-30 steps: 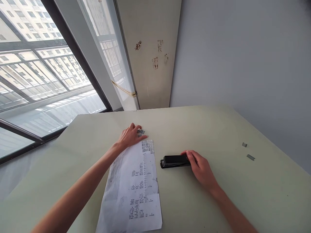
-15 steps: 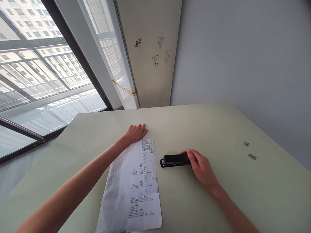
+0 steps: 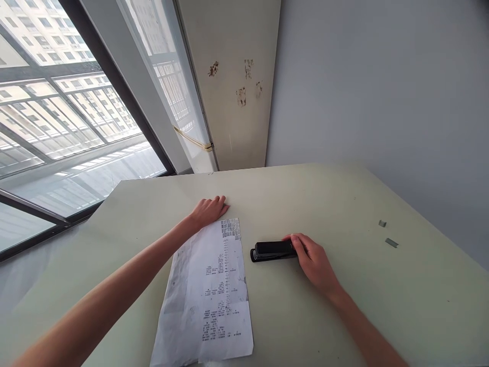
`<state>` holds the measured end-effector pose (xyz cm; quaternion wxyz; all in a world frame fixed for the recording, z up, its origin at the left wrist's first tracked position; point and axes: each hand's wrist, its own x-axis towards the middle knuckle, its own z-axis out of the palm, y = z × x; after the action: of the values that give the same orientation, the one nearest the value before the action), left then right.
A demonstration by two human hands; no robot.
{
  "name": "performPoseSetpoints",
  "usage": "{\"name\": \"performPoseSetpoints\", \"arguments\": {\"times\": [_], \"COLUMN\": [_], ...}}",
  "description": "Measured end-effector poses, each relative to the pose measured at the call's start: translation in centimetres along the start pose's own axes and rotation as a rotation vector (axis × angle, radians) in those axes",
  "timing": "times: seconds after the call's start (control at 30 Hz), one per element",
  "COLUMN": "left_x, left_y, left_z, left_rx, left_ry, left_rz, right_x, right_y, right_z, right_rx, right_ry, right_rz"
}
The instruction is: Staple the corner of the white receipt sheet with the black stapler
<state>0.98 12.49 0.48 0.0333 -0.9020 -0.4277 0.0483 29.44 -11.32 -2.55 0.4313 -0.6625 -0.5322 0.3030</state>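
A black stapler (image 3: 274,248) lies lengthwise on the table, its free end pointing left toward the paper. My right hand (image 3: 312,257) grips its right end, thumb on top. A long sheet of printed paper (image 3: 208,300), creased and with a dense block of print at its top right corner, lies left of the stapler. Beyond the sheet's top edge, my left hand (image 3: 209,210) rests on the table with curled fingers and the thumb close to them. What the left fingers hold, if anything, is hidden. Between sheet and stapler a narrow gap shows.
The pale green table (image 3: 298,199) has a cut far-left corner and meets a grey wall (image 3: 362,86) at the right. Two small grey-green strips (image 3: 391,243) lie on its right side. Behind are a stained panel (image 3: 233,122) and a large window (image 3: 76,112).
The whole view has shifted slightly. Both hands, the stapler and the paper keep about the same places on the table.
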Motion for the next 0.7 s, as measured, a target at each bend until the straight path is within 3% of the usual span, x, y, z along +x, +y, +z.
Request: {"name": "performPoseSetpoints", "arguments": {"times": [0.7], "left_x": [-0.5], "left_y": [0.3], "left_z": [-0.8], "left_rx": [-0.014], "left_ry": [-0.042], "left_rz": [0.007], "right_x": [-0.1], "right_y": [0.0], "right_z": [0.0], "right_rx": [-0.006], "right_ry": [0.008], "right_rz": [-0.003]}}
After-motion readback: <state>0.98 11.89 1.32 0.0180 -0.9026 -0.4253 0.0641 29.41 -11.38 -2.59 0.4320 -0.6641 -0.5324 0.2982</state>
